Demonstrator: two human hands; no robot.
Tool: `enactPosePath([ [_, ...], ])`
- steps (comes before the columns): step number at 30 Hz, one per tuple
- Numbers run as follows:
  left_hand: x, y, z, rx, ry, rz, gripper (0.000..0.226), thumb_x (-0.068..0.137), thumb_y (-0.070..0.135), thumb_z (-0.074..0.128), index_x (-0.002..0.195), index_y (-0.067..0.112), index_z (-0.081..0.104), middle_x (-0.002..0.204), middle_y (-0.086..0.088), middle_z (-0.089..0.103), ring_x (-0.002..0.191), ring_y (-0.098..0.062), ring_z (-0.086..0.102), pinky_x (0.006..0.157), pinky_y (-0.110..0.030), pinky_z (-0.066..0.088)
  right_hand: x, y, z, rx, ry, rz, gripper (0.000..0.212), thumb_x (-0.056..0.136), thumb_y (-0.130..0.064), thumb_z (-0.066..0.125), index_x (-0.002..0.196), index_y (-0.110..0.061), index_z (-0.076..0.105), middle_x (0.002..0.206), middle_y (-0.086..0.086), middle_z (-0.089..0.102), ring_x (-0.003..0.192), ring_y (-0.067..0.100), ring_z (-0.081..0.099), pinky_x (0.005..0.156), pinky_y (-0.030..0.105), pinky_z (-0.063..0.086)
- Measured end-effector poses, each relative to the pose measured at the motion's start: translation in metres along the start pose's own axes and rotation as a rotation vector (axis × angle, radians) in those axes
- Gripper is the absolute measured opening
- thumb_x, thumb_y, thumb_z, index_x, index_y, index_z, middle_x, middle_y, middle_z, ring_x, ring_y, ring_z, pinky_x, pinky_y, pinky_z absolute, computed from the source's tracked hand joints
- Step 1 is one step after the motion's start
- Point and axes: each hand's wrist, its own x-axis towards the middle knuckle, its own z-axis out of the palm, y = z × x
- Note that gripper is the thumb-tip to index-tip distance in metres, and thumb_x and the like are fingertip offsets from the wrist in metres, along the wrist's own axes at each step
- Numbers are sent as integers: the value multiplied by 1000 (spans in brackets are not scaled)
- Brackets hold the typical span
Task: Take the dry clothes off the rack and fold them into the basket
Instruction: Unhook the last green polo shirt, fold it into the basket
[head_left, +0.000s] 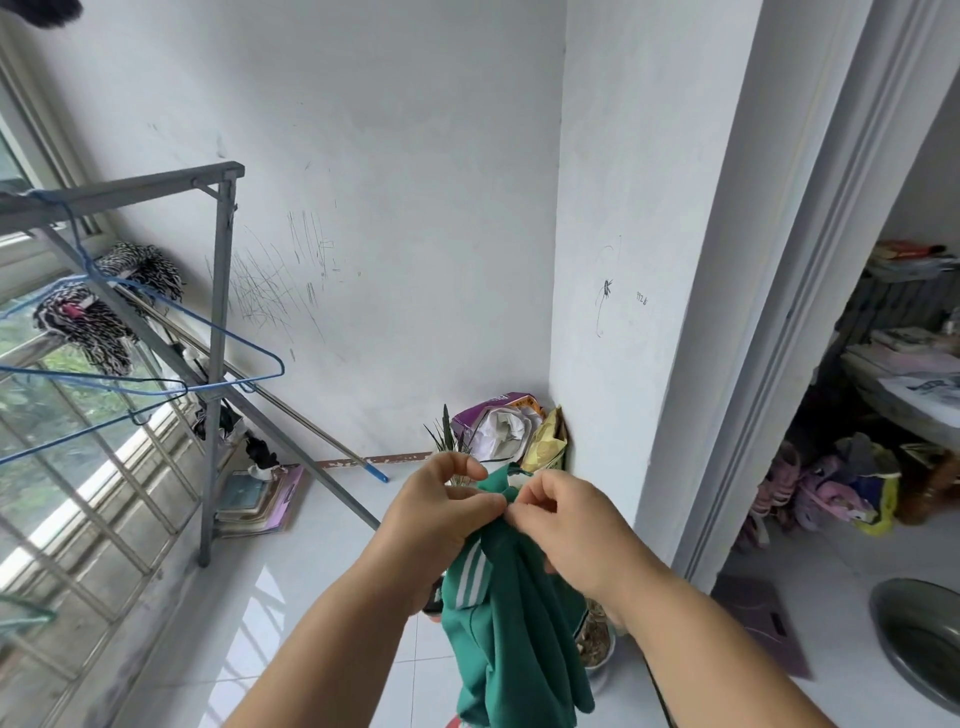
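While two empty blue hangers (156, 382) dangle from the grey metal rack (221, 312) by the barred window (57, 441), a person on a white-walled balcony holds a green garment (514, 623) with white stripes up at chest level, clear of the rack and well above the tiled floor (311, 597). Both hands work the same spot on its upper edge: the left hand (436, 499) pinches the cloth between thumb and fingers, and the right hand (561, 514), touching it, pinches the fabric just beside it, while the rest of the garment hangs loose and bunched below the wrists. By the look of it, the task is in its middle stretch: this piece is off the rack and out of its hanger, but no neat fold shows yet, and the hands appear to be finding or straightening an edge before the folding proper. No other clothing can be seen on the visible part of the rack, though its left end runs out of view, so how many pieces are left cannot be told. No basket can be made out either; a metal basin (919, 644) sits on the floor at the right near the doorway, and a sliver of red under the garment is too small to identify. Two striped mop heads (104, 312) rest against the window rail.
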Motion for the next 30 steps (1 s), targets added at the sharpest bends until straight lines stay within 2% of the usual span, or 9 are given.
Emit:
enactPosePath([
  [3, -1, -1, -2, -14, -68, 45, 23, 81, 3, 70, 96, 12, 55, 78, -11, 70, 70, -25, 62, 71, -36, 51, 2, 2, -6, 358, -130, 169, 12, 94, -14, 59, 83, -14, 57, 65, 0, 43, 54, 10, 38, 48, 23, 33],
  [7, -1, -5, -7, 14, -172, 102, 28, 80, 15, 74, 100, 11, 56, 78, -5, 68, 70, -20, 58, 67, -28, 48, 6, 7, -12, 762, -310, 326, 7, 92, -6, 57, 88, -11, 55, 66, 0, 42, 52, 9, 36, 40, 18, 26],
  [10, -3, -6, -13, -88, -216, 76, 32, 86, 35, 69, 108, 13, 63, 87, -7, 70, 77, -18, 63, 69, -28, 51, 6, 7, -16, 915, -345, 298, 9, 85, -10, 62, 90, -9, 54, 68, 2, 45, 51, 9, 39, 39, 18, 27],
  [15, 11, -28, -39, 82, 138, 64, 49, 82, 62, 63, 110, 23, 64, 107, 4, 71, 107, -20, 64, 86, -33, 48, 5, 4, -25, 1059, -294, 181, 9, 82, -11, 61, 86, -10, 52, 69, 1, 44, 53, 10, 38, 41, 19, 31],
  [18, 11, -51, -52, 65, -100, -125, 89, 54, 85, 64, 123, 29, 61, 123, 5, 68, 121, -14, 58, 101, -40, 42, 6, 1, -26, 1127, -311, 125, 11, 80, -9, 67, 82, -10, 56, 69, 1, 45, 53, 9, 39, 41, 20, 33],
  [21, 11, -59, -48, 70, -333, -221, 73, 71, 71, 64, 123, 19, 66, 124, -4, 68, 116, -18, 62, 105, -44, 39, 10, -1, -27, 1204, -344, 68, 28, 65, -14, 83, 81, -10, 59, 69, 0, 46, 53, 9, 40, 41, 20, 34],
  [24, 23, -55, -45, 19, -326, -226, 56, 74, 48, 77, 116, 10, 70, 119, -15, 68, 106, -26, 60, 102, -46, 42, 12, 1, -30, 1230, -347, 28, 43, 56, -17, 90, 82, -11, 57, 70, 0, 45, 53, 9, 41, 42, 21, 35],
  [27, 31, -44, -41, 61, -234, -226, 68, 68, 48, 82, 123, 11, 65, 127, -12, 65, 111, -25, 61, 92, -36, 49, 12, 3, -33, 1261, -357, 0, 35, 58, -16, 90, 76, -11, 60, 71, 0, 45, 53, 10, 41, 42, 21, 35],
  [30, 35, -40, -34, 176, -287, -275, 69, 72, 58, 71, 121, 10, 66, 124, -10, 67, 107, -19, 59, 87, -30, 46, 10, 2, -35, 1298, -401, -32, 27, 60, -15, 87, 73, -10, 64, 70, 0, 47, 53, 9, 41, 42, 20, 34],
])
